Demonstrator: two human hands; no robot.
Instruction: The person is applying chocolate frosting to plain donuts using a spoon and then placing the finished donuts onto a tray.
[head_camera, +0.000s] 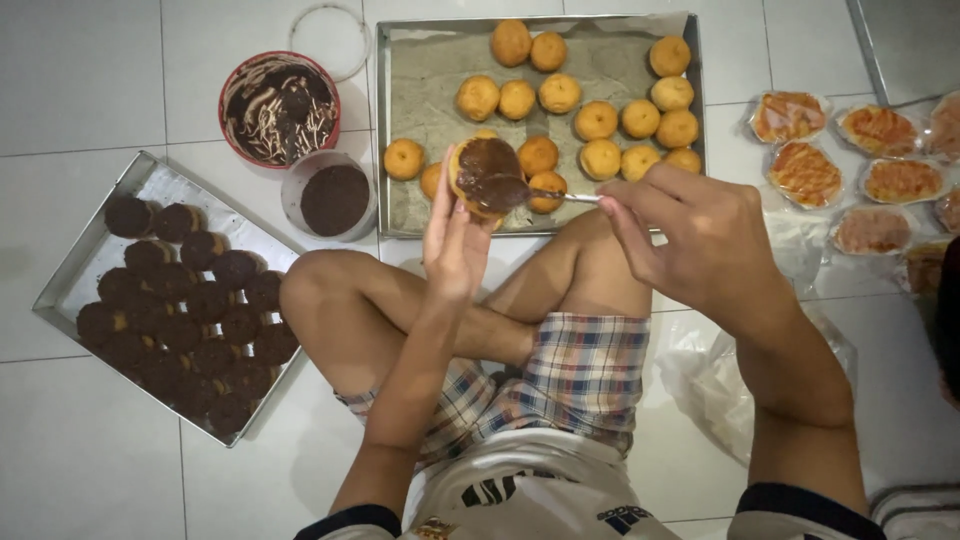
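At the centre of the frame the left hand (455, 235) is closed around one round bun (483, 177), holding it up with its chocolate-coated top facing the camera. The right hand (700, 240) pinches the handle of a metal spoon (560, 195), whose chocolate-laden tip touches the bun's top.

Behind them, in the upper middle, a paper-lined baking tray (430, 90) holds about eighteen plain golden buns (596, 120) (a few are partly hidden by the held one). At lower left a second metal tray (75, 285) carries roughly twenty chocolate-covered buns (195, 320), packed close together. Between the trays stand two containers: a red bowl (279, 108) smeared with chocolate at upper left, and just below it a clear tub (334, 197) of dark chocolate. At the right edge lie about seven wrapped pastries (805, 172) in clear plastic.
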